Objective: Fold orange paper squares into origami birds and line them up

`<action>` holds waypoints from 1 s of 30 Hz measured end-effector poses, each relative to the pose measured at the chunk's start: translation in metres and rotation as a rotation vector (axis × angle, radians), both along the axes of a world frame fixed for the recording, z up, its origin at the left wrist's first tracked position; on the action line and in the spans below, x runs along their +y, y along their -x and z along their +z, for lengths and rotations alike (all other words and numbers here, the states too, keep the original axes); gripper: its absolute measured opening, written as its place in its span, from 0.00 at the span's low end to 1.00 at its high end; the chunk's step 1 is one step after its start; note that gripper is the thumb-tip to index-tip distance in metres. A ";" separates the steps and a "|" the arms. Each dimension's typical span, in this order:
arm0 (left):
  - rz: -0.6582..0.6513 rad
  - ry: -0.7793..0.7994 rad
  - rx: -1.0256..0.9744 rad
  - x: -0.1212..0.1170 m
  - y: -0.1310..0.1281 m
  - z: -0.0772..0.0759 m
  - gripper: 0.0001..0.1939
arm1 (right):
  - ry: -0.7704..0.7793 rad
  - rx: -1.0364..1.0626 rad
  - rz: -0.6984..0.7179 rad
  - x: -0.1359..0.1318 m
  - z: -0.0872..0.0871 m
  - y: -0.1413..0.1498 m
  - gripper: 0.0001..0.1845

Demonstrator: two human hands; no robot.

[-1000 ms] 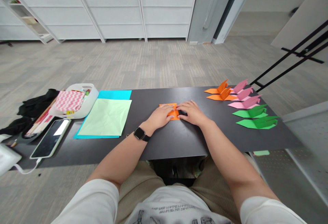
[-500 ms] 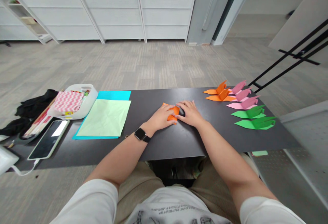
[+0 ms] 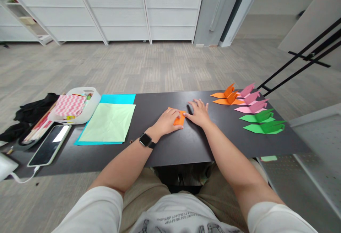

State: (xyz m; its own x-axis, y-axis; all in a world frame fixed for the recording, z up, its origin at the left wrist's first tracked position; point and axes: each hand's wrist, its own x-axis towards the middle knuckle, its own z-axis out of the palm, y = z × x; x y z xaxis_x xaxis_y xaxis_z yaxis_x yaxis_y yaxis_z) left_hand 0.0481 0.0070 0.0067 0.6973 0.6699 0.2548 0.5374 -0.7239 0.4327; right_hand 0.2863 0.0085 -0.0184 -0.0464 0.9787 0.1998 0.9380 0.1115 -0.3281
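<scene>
A small piece of folded orange paper (image 3: 180, 120) lies flat on the dark table in front of me. My left hand (image 3: 167, 120), a watch on its wrist, rests over the paper's left side and holds it against the tabletop, its fingers hiding part of it. My right hand (image 3: 199, 114) is open, fingers spread on the table to the right. The tip of its thumb meets the paper's right edge.
Folded paper birds stand at the right: orange (image 3: 228, 99), pink (image 3: 252, 107) and green (image 3: 263, 127). Pale green sheets (image 3: 110, 122) lie over blue ones (image 3: 119, 99) at left. Beyond them are a white basket (image 3: 92, 106), a phone (image 3: 50, 145) and black cloth (image 3: 37, 108).
My right hand has spread its fingers and shifted slightly up and to the right, showing more of the orange paper. My left hand has stayed nearly still on it.
</scene>
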 end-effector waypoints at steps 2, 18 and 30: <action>-0.004 -0.004 0.004 0.000 0.000 0.000 0.21 | -0.034 0.005 -0.059 0.004 -0.002 0.000 0.35; 0.077 -0.032 0.119 0.003 0.011 0.004 0.13 | -0.136 0.112 0.150 -0.005 0.000 0.000 0.14; 0.516 0.011 -0.014 0.018 0.027 0.001 0.10 | -0.138 0.110 0.136 -0.004 -0.003 -0.001 0.16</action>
